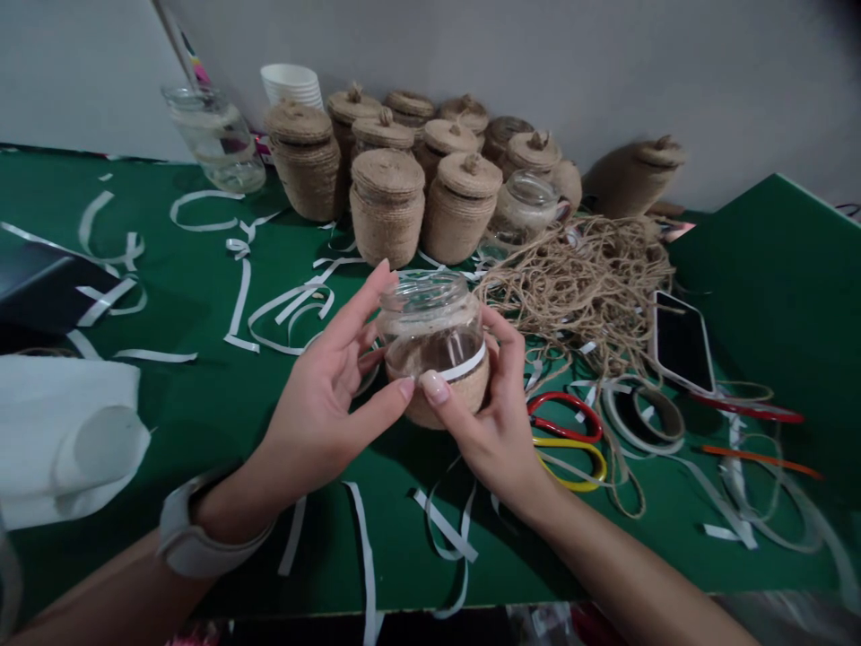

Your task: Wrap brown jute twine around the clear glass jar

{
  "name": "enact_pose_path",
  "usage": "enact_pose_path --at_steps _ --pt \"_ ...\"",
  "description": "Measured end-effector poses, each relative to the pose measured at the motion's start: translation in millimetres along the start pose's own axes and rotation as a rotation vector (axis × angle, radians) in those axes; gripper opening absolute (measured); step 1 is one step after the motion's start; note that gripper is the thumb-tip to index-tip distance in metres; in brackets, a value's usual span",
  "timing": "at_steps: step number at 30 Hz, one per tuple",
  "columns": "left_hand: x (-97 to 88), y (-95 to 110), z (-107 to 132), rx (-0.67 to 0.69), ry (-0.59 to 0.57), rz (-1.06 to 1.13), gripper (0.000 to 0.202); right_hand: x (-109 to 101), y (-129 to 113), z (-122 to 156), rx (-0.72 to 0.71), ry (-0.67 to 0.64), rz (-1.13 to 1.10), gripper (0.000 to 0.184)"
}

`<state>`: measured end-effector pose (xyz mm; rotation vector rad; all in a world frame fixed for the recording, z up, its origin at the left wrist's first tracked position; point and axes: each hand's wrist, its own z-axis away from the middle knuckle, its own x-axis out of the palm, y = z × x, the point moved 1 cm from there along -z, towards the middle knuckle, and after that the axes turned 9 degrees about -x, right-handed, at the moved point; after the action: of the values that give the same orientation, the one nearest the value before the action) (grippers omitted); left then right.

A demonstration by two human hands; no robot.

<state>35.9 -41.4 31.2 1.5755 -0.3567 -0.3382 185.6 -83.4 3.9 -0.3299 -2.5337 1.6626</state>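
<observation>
A glass jar [430, 336] without a lid is held up in front of me. Twine wraps its lower part and its neck, and a white strip [467, 363] of tape runs round it just above the lower twine. My right hand [494, 422] grips the jar from the right, its thumb pressed on the front by the strip's end. On the other side my left hand [329, 386] cups the jar, thumb against the front and index finger up beside the rim. Part of the left fingers is hidden behind the glass.
Several twine-wrapped lidded jars [388, 215] stand behind, near a tangled heap of twine [585, 287]. To the right lie red-handled scissors [569, 417], yellow-handled scissors [571, 462], a tape roll [646, 417] and a phone [682, 341]. White strips [242, 301] litter the green table [202, 404].
</observation>
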Motion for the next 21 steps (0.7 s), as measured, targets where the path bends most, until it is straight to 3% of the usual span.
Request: enact_pose_path --at_steps 21 --pt "0.7 0.9 -1.1 0.001 0.001 -0.012 0.073 -0.4 -0.6 -0.1 -0.012 -0.004 0.032 0.065"
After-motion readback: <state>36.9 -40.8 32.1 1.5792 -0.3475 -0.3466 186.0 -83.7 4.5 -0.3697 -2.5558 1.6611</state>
